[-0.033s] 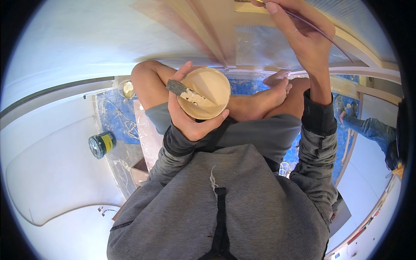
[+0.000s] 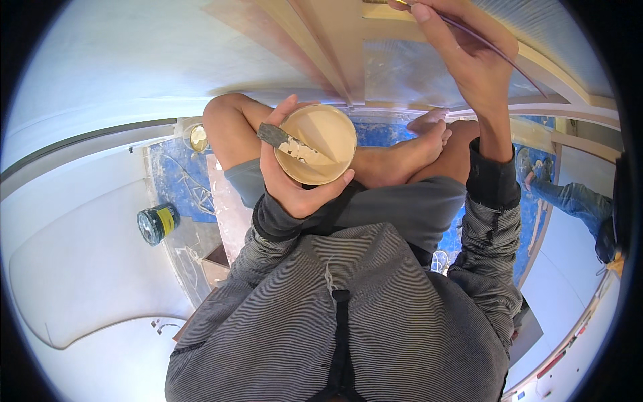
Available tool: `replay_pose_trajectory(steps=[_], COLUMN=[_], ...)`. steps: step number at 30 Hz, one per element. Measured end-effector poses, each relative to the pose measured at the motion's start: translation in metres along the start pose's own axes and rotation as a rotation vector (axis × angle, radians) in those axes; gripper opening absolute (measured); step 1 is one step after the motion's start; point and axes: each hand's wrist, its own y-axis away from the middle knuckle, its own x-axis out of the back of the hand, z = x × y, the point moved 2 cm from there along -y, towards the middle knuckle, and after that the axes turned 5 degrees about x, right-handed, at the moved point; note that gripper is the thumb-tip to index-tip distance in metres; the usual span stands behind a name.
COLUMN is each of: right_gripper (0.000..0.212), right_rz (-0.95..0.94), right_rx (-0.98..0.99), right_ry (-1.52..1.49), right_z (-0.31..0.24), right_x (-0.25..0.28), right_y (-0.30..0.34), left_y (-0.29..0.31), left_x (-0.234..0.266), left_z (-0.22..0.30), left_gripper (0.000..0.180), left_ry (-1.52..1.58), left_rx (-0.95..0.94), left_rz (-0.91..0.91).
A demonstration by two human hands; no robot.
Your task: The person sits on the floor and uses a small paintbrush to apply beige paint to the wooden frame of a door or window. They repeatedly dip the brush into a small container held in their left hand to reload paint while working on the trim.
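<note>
My left hand (image 2: 288,193) is wrapped round a round cup (image 2: 329,127) of beige paint, held above my crossed legs. Inside the cup leans a flat stirring stick (image 2: 289,142), dark at its upper end and smeared with paint. Up at the top right, my right hand (image 2: 474,61) pinches a thin paintbrush (image 2: 499,50) with a slim purple handle. The brush tip lies at the frame's top edge, close to the beige moulding (image 2: 385,28) of a panelled surface; whether it touches cannot be seen.
A black tub (image 2: 159,224) with a yellow label stands on the left, beyond a small paint-stained container (image 2: 198,138). Blue sheeting (image 2: 175,175) covers part of the floor. At far right is another person's jeans-clad leg (image 2: 577,204). A pale wall (image 2: 154,60) rises ahead.
</note>
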Motion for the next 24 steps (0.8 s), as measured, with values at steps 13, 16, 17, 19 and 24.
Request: replay_pose_trajectory(steps=[13, 16, 17, 19, 24], right_gripper=[0.015, 0.016, 0.016, 0.017, 0.018], right_rz=[-0.041, -0.021, -0.023, -0.025, 0.005], right_rx=[0.048, 0.052, 0.074, 0.117, 0.155], right_ry=[0.058, 0.064, 0.071, 0.084, 0.053], right_z=[-0.002, -0.004, -0.006, -0.011, -0.011], right_x=[0.003, 0.001, 0.001, 0.001, -0.002], right_y=[0.0, 0.001, -0.001, -0.004, -0.008], left_y=[0.001, 0.002, 0.002, 0.001, 0.002], left_x=[0.0, 0.0, 0.0, 0.0, 0.0], left_z=[0.001, 0.0, 0.0, 0.001, -0.001], left_gripper=[0.103, 0.102, 0.102, 0.102, 0.102], left_ry=[0.018, 0.009, 0.011, 0.014, 0.032], left_rx=[0.003, 0.014, 0.013, 0.013, 0.015], left_rz=[0.003, 0.015, 0.01, 0.001, -0.001])
